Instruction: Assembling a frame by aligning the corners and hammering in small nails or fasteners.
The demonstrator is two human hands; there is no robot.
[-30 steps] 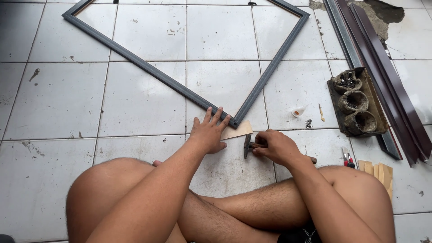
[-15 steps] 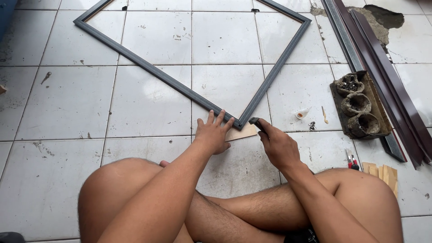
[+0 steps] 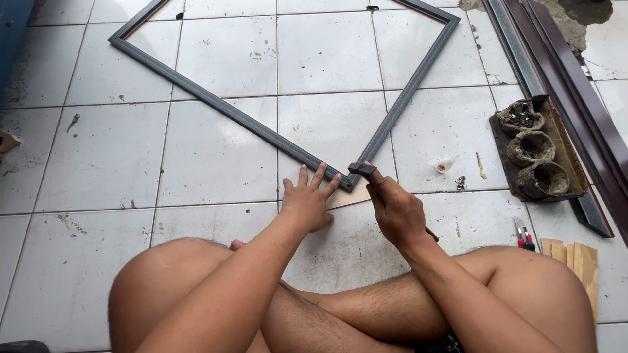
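Metal frame [image 3: 248, 121] corner | left hand [image 3: 307, 202] flat, spread | right hand [image 3: 392, 209] grips hammer [image 3: 362, 169]

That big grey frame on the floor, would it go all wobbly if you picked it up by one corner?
Probably a little. The frame has long thin bars with nothing across the middle, so it might twist. It looks like metal, so likely stiff, not floppy. The left hand presses beside its near corner, so it may slide on the smooth tiles.
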